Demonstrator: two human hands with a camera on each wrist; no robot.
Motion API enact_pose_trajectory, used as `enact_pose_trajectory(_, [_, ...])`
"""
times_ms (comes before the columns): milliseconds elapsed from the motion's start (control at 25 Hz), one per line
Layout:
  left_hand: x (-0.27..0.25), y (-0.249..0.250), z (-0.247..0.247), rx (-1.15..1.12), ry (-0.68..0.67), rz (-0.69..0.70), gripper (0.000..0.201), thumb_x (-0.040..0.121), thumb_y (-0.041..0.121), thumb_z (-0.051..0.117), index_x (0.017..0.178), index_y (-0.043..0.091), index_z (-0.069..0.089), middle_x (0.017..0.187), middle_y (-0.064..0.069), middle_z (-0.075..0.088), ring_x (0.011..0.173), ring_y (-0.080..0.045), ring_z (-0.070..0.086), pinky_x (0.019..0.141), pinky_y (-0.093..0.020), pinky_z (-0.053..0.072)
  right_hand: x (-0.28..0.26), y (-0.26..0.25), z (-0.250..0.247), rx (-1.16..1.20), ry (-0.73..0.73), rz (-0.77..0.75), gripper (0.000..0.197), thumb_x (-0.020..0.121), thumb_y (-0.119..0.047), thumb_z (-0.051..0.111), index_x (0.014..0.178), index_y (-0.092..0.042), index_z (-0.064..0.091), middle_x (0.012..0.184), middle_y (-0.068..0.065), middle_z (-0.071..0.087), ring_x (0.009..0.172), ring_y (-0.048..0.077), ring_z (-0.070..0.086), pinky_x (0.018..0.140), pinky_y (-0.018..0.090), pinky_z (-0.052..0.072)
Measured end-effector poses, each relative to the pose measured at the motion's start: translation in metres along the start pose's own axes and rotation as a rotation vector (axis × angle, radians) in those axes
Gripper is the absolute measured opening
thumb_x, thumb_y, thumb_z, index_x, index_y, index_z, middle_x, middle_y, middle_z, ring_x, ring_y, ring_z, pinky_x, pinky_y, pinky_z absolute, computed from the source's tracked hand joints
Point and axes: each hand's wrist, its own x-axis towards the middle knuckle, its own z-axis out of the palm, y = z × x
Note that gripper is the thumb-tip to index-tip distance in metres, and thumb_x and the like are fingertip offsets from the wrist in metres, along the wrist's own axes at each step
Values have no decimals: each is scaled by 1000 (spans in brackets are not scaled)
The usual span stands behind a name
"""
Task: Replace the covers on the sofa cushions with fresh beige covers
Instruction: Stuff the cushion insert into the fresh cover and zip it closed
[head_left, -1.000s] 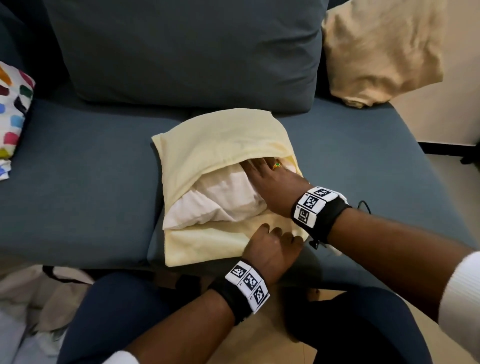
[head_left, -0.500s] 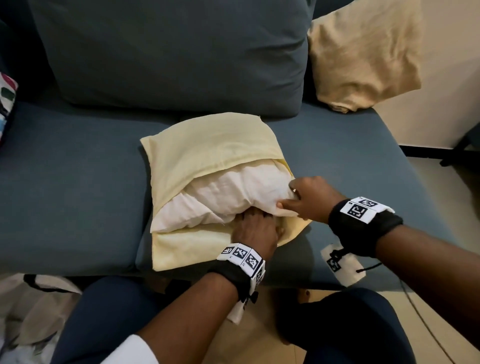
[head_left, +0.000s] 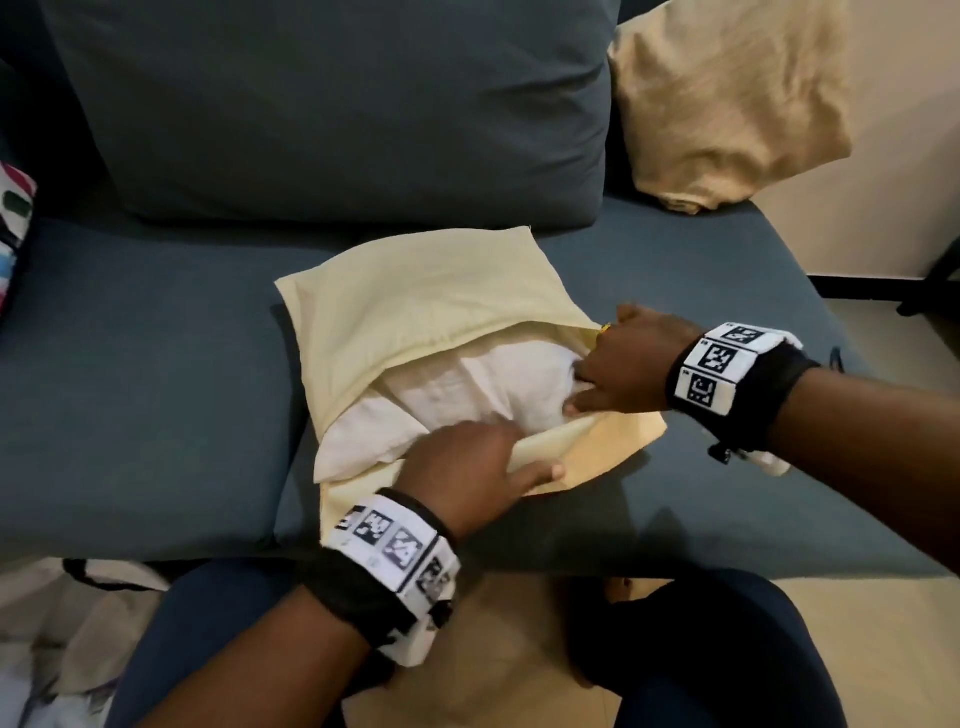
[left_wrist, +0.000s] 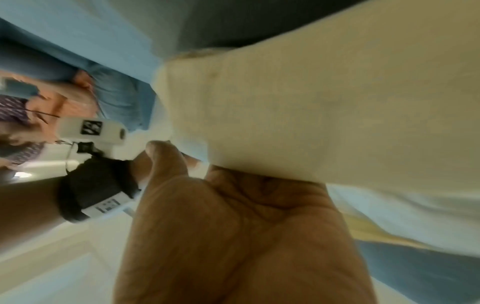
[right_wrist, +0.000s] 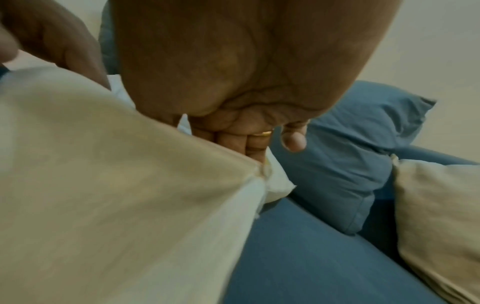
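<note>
A pale beige cover (head_left: 415, 306) lies on the blue sofa seat (head_left: 135, 395) with its opening facing me. A white cushion insert (head_left: 467, 389) sticks halfway out of it. My left hand (head_left: 498, 457) grips the cover's lower flap at the front edge, bunching it, thumb stretched along the fabric. The left wrist view shows that hand (left_wrist: 233, 205) under the beige cloth (left_wrist: 311, 102). My right hand (head_left: 582, 387) is at the opening's right corner, fingers and thumb closed on the insert's bunched corner. In the right wrist view its fingers (right_wrist: 241, 139) slip behind the cover's edge (right_wrist: 130, 185).
A large grey-blue back cushion (head_left: 337, 104) stands behind the cover. A tan-covered cushion (head_left: 727, 98) leans at the sofa's back right. A colourful patterned cushion (head_left: 13, 218) shows at the far left edge. Crumpled cloth and a bag (head_left: 62, 623) lie on the floor by my left knee.
My right hand has left the top of the insert for the right corner of the opening. My left hand has slid right along the lower flap and bunched it up.
</note>
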Motion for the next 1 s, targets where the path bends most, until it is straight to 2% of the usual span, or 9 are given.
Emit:
enact_pose_trajectory(80, [-16, -46, -22, -75, -13, -125, 56, 86, 79, 35, 108, 34, 61, 101, 9, 67, 94, -17, 63, 74, -33, 46, -6, 17, -5, 95, 0, 16, 80, 79, -86, 2, 123, -41, 51, 97, 0, 69, 89, 25, 55, 88, 39, 43])
enact_pose_trajectory(200, [-36, -97, -37, -130, 93, -231, 50, 87, 72, 48, 119, 35, 56, 111, 8, 65, 102, -17, 61, 81, -34, 49, -11, 19, -8, 203, 88, 59, 84, 66, -96, 30, 136, -49, 26, 84, 0, 66, 87, 29, 53, 73, 40, 52])
enact_pose_trajectory(280, [-37, -106, -32, -64, 17, -180, 53, 85, 69, 52, 124, 35, 60, 117, 9, 66, 107, -17, 61, 84, -33, 48, -13, 6, -11, 78, 11, 4, 94, 68, -93, 42, 146, -57, 4, 87, 1, 69, 85, 30, 55, 75, 40, 51])
enact_pose_trajectory(480, [-30, -92, -21, 116, -137, -83, 39, 87, 58, 60, 88, 20, 70, 89, 3, 63, 90, -18, 60, 70, -31, 39, -18, -13, -11, -34, -219, 49, 76, 80, -85, 42, 146, -47, 34, 106, -3, 68, 102, 25, 60, 84, 36, 31])
enact_pose_trajectory(560, [-44, -88, -30, 229, -89, -63, 40, 90, 55, 58, 93, 17, 69, 99, 2, 57, 96, -18, 56, 71, -31, 37, -21, -17, -14, 40, -226, 108, 67, 80, -83, 45, 134, -44, 49, 109, -6, 66, 107, 27, 54, 82, 34, 37])
enact_pose_trajectory(640, [-66, -94, -40, 310, 55, -109, 38, 88, 52, 61, 99, 16, 69, 108, -1, 52, 102, -21, 51, 76, -36, 44, -16, -32, -25, 27, -62, 75, 60, 82, -81, 44, 118, -35, 60, 108, -9, 64, 102, 27, 56, 83, 37, 48])
enact_pose_trajectory(720, [-83, -105, -47, 325, 123, -231, 37, 86, 51, 63, 102, 18, 68, 109, -2, 53, 101, -25, 52, 74, -39, 47, 2, -59, -45, 164, 187, 4, 45, 94, -63, 43, 115, -25, 60, 112, -4, 59, 95, 26, 61, 77, 39, 53])
enact_pose_trajectory(840, [-89, -113, -55, 190, 1, -284, 34, 87, 46, 65, 113, 24, 63, 116, 0, 56, 105, -26, 56, 78, -41, 52, 46, -109, -70, 314, 403, -162, 35, 97, -16, 53, 132, -19, 54, 132, 4, 53, 103, 30, 63, 81, 43, 56])
enact_pose_trajectory(1000, [-83, -120, -56, 131, -96, -190, 32, 85, 45, 70, 111, 30, 60, 112, 3, 64, 101, -22, 62, 74, -36, 50, 97, -147, -83, 123, 199, -254, 73, 91, -46, 61, 153, -40, 22, 154, -6, 40, 130, 27, 51, 95, 43, 47])
